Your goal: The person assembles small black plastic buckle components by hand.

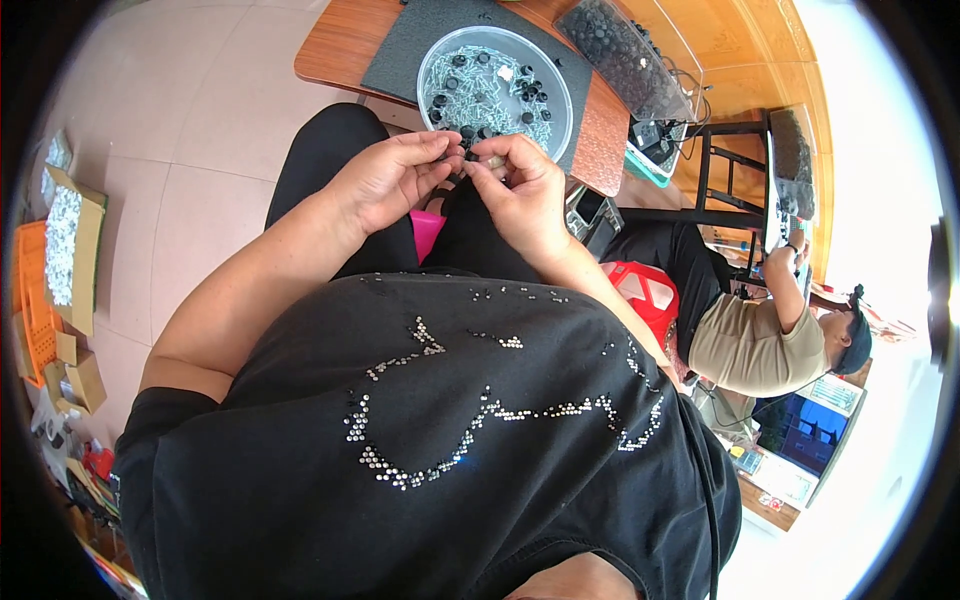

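My left hand and my right hand meet over my lap, just at the near rim of a round clear tray. Between the right thumb and fingers sits a small black part, pinched close to the left fingertips. The left fingers are drawn together; what they hold, if anything, is too small to name. Many silvery screws lie in the tray, mixed with several black round knobs and a small white piece.
The tray rests on a dark mat on a wooden table. Behind it stands a clear bin of black parts. A co-worker sits at the right near a red-and-white stool. Cardboard boxes and an orange crate stand left.
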A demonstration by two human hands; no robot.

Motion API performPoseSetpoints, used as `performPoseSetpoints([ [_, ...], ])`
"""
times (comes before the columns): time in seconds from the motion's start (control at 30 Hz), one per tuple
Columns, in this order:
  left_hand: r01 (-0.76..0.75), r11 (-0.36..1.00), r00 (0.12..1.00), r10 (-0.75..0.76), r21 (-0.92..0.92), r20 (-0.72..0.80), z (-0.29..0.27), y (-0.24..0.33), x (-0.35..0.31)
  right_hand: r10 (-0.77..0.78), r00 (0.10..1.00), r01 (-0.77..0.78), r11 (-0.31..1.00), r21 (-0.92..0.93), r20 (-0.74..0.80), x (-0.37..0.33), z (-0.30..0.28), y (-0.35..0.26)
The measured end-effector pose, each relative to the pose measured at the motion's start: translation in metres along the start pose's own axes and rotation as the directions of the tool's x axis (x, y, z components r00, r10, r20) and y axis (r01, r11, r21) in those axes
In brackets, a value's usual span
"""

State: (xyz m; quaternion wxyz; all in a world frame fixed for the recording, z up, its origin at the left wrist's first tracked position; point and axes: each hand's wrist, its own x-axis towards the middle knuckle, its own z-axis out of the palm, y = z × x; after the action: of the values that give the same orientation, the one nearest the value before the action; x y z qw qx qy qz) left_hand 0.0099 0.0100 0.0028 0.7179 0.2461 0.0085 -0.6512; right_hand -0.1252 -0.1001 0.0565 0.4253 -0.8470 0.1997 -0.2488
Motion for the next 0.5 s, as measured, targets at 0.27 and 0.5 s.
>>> performPoseSetpoints([
  [0.27,0.018,0.998,0.999,-0.015,0.068,-0.050,-0.006,-0.008,0.002,-0.013,0.999,0.013,1.000,0.013,0.051,-0.002,0.005,-0.001],
  [0.5,0.067,0.997,0.998,-0.066,0.043,-0.018,0.002,-0.011,-0.002,0.013,0.997,-0.005,0.996,-0.094,0.080,0.001,0.008,0.012],
])
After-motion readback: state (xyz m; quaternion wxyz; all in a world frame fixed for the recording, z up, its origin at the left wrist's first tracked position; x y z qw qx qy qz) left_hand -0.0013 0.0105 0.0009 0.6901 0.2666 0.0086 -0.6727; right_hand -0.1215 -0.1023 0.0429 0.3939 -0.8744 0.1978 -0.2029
